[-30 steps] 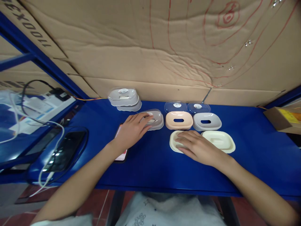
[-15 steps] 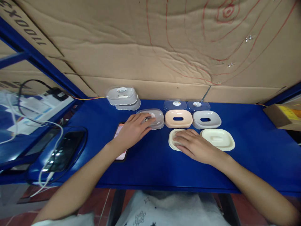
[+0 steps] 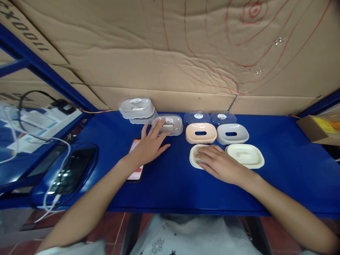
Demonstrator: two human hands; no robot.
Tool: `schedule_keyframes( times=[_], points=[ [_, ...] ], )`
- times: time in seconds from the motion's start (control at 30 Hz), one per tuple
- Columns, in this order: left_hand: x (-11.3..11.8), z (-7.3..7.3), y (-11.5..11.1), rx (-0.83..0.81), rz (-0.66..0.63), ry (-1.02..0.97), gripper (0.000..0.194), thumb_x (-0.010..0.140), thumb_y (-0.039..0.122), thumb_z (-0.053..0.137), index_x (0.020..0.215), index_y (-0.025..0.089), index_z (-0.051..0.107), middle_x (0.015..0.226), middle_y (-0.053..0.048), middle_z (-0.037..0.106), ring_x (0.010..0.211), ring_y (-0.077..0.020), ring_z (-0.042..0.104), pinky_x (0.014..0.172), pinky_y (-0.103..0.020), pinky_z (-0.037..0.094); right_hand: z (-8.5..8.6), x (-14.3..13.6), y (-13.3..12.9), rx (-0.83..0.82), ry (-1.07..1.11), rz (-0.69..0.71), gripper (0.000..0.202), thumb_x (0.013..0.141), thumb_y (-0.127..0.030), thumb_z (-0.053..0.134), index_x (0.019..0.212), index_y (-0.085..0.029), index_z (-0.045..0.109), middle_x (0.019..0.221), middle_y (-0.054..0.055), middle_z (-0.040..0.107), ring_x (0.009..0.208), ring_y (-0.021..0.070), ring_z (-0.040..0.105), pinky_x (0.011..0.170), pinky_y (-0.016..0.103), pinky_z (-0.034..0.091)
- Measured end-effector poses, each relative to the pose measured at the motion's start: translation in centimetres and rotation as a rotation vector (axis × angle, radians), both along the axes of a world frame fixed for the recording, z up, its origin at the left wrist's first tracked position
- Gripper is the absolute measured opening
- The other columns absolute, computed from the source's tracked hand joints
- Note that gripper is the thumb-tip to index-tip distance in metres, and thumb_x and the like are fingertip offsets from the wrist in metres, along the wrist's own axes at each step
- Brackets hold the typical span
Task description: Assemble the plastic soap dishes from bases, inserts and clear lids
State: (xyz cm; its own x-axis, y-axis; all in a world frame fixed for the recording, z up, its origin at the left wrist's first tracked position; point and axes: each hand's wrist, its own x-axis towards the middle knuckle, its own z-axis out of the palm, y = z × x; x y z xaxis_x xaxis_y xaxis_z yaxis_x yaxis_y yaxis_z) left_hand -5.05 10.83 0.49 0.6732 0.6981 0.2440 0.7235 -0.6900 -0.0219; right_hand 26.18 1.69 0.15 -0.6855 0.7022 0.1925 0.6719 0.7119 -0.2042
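My left hand [image 3: 152, 143] is open with its fingers spread, the tips at the near left side of a grey soap box [image 3: 175, 131] under a clear lid. My right hand [image 3: 219, 161] curls its fingers over a cream soap dish base [image 3: 193, 156], hiding much of it. A second cream base [image 3: 253, 156] lies just right of that hand. Behind them sit a peach soap dish [image 3: 190, 135] and a light grey soap dish [image 3: 245, 134], each with an oblong slot. Two clear lids [image 3: 190, 118] with round stickers lie behind these dishes.
Stacked lidded soap boxes [image 3: 146, 108] stand at the back left. A lit phone [image 3: 134, 175] lies partly under my left hand. Further left are a dark phone [image 3: 70, 173], cables and a power strip [image 3: 53, 118]. A cardboard box [image 3: 316, 129] stands at the right edge.
The grey lidded box has shifted back, toward the stacked boxes. My left hand has loosened from it and its fingers have spread. My right hand stays on the cream base.
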Motion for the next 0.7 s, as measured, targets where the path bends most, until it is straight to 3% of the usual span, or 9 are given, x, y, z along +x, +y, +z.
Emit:
schedule_keyframes(
  times=[0.07, 0.13, 0.2, 0.27, 0.37, 0.47, 0.57, 0.7],
  points=[
    [0.1, 0.2, -0.2, 0.014, 0.022, -0.015, 0.033, 0.108, 0.036, 0.051, 0.129, 0.015, 0.065, 0.159, -0.029, 0.047, 0.148, -0.0466, 0.045, 0.115, -0.069, 0.033, 0.0, 0.0, 0.0, 0.0, -0.005, 0.003, 0.029, 0.111, -0.027, 0.05, 0.132, -0.021, 0.069, 0.138, 0.014, 0.07, 0.132, 0.0316, 0.064, 0.11, 0.053, 0.051],
    [0.2, 0.4, -0.5, 0.001, 0.029, -0.016, 0.034, 0.109, 0.041, 0.048, 0.122, 0.018, 0.069, 0.137, -0.023, 0.064, 0.128, -0.041, 0.06, 0.106, -0.06, 0.042, 0.0, 0.0, 0.0, -0.001, 0.004, 0.008, 0.028, 0.11, -0.027, 0.051, 0.13, -0.021, 0.069, 0.138, 0.014, 0.071, 0.131, 0.0315, 0.065, 0.109, 0.053, 0.051],
    [0.4, 0.5, -0.8, -0.02, 0.018, -0.001, 0.036, 0.11, 0.044, 0.045, 0.12, 0.02, 0.07, 0.121, -0.017, 0.071, 0.114, -0.036, 0.066, 0.101, -0.054, 0.046, 0.0, 0.0, 0.0, -0.002, 0.017, 0.008, 0.027, 0.11, -0.026, 0.052, 0.129, -0.022, 0.071, 0.137, 0.014, 0.071, 0.13, 0.0314, 0.065, 0.108, 0.053, 0.052],
    [0.5, 0.4, -1.0, -0.032, 0.005, 0.012, 0.039, 0.111, 0.047, 0.045, 0.131, 0.021, 0.066, 0.129, -0.016, 0.071, 0.118, -0.0353, 0.067, 0.104, -0.053, 0.045, 0.0, 0.0, 0.0, -0.001, 0.022, 0.006, 0.027, 0.11, -0.026, 0.052, 0.129, -0.021, 0.071, 0.137, 0.014, 0.071, 0.13, 0.0317, 0.065, 0.108, 0.054, 0.052],
    [0.6, 0.0, -1.1, -0.045, 0.004, -0.009, 0.045, 0.11, 0.047, 0.048, 0.144, 0.02, 0.059, 0.152, -0.019, 0.061, 0.136, -0.0382, 0.06, 0.114, -0.058, 0.039, -0.1, 0.1, 0.0, 0.006, 0.007, 0.006, 0.028, 0.11, -0.026, 0.051, 0.13, -0.022, 0.07, 0.139, 0.014, 0.07, 0.132, 0.0322, 0.064, 0.11, 0.055, 0.052],
    [0.5, -0.2, -1.0, -0.083, -0.013, -0.04, 0.04, 0.111, 0.043, 0.048, 0.139, 0.019, 0.063, 0.148, -0.017, 0.065, 0.136, -0.0354, 0.062, 0.116, -0.055, 0.04, -0.1, 0.1, 0.0, -0.01, -0.008, 0.002, 0.028, 0.111, -0.027, 0.05, 0.131, -0.021, 0.069, 0.139, 0.013, 0.07, 0.132, 0.0325, 0.065, 0.11, 0.055, 0.053],
    [0.6, 0.1, -1.7, -0.178, -0.131, -0.073, 0.045, 0.109, 0.047, 0.053, 0.145, 0.021, 0.059, 0.146, -0.013, 0.067, 0.132, -0.0315, 0.064, 0.113, -0.05, 0.045, 0.0, -0.4, -0.4, -0.069, 0.045, 0.03, 0.034, 0.111, -0.032, 0.052, 0.141, -0.022, 0.063, 0.149, 0.013, 0.065, 0.14, 0.0311, 0.06, 0.116, 0.054, 0.051],
    [1.3, 0.9, -3.5, -0.301, -0.36, -0.066, 0.058, 0.102, 0.055, 0.064, 0.151, 0.025, 0.054, 0.157, -0.014, 0.057, 0.141, -0.0323, 0.057, 0.115, -0.048, 0.046, 0.7, -0.9, -0.6, -0.107, 0.146, 0.086, 0.048, 0.112, -0.028, 0.047, 0.16, -0.026, 0.042, 0.167, 0.011, 0.048, 0.158, 0.0259, 0.041, 0.129, 0.056, 0.038]
  ],
)
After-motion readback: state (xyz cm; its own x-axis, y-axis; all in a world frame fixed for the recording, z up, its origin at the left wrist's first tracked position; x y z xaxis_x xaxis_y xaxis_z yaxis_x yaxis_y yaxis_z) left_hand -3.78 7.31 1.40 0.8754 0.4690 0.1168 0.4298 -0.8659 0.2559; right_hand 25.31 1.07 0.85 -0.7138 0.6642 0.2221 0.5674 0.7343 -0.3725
